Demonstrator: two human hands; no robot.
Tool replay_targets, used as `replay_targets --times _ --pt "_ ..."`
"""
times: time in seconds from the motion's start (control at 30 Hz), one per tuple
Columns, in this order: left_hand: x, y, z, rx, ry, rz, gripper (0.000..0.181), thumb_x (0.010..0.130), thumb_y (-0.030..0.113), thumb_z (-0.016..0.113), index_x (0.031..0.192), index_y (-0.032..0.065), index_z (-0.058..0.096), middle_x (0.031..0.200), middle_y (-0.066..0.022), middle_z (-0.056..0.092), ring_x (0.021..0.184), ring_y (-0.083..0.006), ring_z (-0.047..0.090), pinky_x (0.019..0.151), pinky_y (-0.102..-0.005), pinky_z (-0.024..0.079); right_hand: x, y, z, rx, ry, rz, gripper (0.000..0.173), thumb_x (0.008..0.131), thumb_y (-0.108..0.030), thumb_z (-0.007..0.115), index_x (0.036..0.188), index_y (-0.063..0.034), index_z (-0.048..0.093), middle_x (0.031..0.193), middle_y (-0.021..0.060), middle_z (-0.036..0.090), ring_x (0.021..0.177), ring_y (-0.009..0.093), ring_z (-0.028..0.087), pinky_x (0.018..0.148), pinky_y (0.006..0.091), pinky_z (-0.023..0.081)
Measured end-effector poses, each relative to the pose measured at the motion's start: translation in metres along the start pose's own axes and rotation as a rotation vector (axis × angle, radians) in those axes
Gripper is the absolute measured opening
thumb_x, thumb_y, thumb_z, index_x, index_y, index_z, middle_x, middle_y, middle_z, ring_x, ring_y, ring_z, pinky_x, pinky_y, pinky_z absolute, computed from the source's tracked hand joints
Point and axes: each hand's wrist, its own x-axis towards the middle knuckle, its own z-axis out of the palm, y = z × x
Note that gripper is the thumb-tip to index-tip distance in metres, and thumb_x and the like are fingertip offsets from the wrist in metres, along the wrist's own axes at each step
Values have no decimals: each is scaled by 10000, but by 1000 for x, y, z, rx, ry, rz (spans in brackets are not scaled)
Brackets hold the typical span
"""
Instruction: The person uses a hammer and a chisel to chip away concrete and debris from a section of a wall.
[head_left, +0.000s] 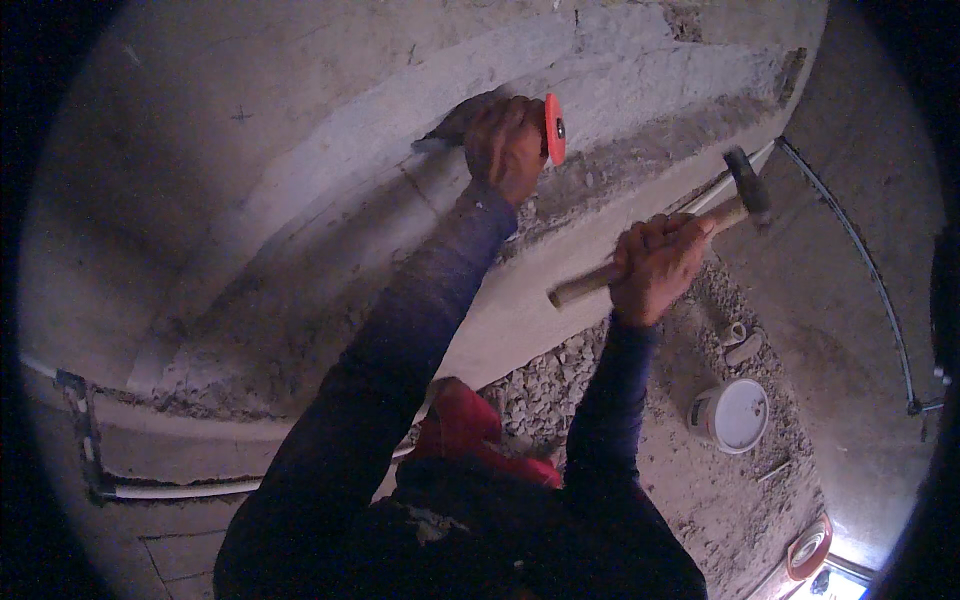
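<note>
My left hand (506, 146) is closed around the grip of a chisel, held up against the plastered wall (420, 97). An orange hand guard (554, 129) with a dark steel striking end at its centre sticks out past the fist. The chisel's blade is hidden behind my hand. In my right hand (660, 262) is a hammer, gripped around the middle of its wooden handle (585, 286). The dark hammer head (748, 187) is raised to the right, apart from the chisel. A rough chipped band (622, 161) runs along the wall beside the guard.
Rubble (544, 382) lies at the foot of the wall. On the dusty floor stand a white lidded bucket (739, 416) and a short pipe piece (733, 334). Conduit (862, 247) is set into the right wall. A bright lamp glows near an orange-rimmed round object (810, 546).
</note>
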Motion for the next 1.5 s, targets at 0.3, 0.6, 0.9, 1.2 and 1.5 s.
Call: replay_targets --times 0.3,0.6,0.9,1.2,1.5 --pt "-5 -12 10 65 77 49 171 740 175 710 888 99 671 894 -105 648 877 -313 636 839 -480 477 17 22 -31 471 -82 351 311 1009 -393 502 925 -94 491 640 -10 446 451 148 429 432 305 370" --pt "7 -9 -6 81 73 -12 134 729 151 714 803 84 625 815 -99 616 831 -312 626 748 -422 499 23 10 -18 75 -295 259 168 1012 -231 501 893 -128 442 831 12 537 539 78 501 404 254 383" --pt "2 -13 4 172 85 11 146 760 174 701 868 89 650 858 -102 635 850 -312 628 773 -429 487 30 -3 -1 -148 -171 359 332 1020 -408 492 839 -135 442 670 -27 478 472 85 451 375 249 347" --pt "-5 -39 29 27 33 -59 144 748 210 727 833 112 666 847 -87 632 834 -301 629 779 -439 476 39 7 -4 -174 -271 389 284 1028 -390 500 886 -153 434 635 -61 407 456 83 407 391 247 337" --pt "7 -26 11 87 142 17 156 734 204 730 857 124 677 857 -87 635 867 -301 628 790 -442 466 43 -7 -3 -498 -440 388 266 1001 -346 553 868 -144 443 685 -45 493 441 77 436 346 253 329"
